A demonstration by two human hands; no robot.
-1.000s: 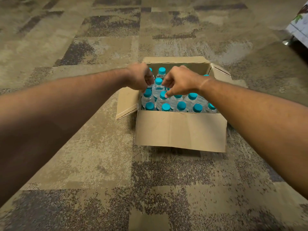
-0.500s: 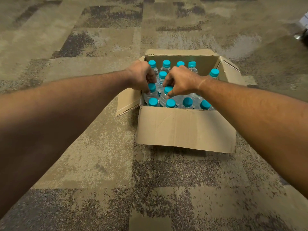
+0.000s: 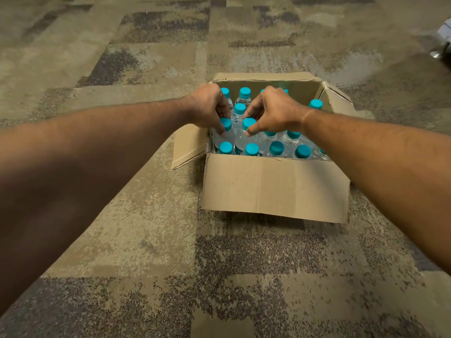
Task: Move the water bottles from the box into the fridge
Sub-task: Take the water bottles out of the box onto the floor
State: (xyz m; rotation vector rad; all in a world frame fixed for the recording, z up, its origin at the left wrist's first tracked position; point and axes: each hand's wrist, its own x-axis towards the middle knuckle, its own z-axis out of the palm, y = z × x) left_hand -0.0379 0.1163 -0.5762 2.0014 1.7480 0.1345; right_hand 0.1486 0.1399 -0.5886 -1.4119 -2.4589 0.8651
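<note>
— How many boxes?
— One box [image 3: 273,189], below both hands.
— Hands?
— Two: the left hand [image 3: 207,106] and the right hand [image 3: 275,111].
— And water bottles [image 3: 277,148]?
— By teal caps, fifteen: five nearer than the hands, one gripped in each hand, two under the right hand's near edge and six beyond. Three are only slivers. Any covered by the hands can't be counted.

Both hands covered several water bottles [image 3: 277,148]; lower bodies lay hidden inside the box [image 3: 273,189]. A metal object [image 3: 440,52] was cropped at the right edge.
</note>
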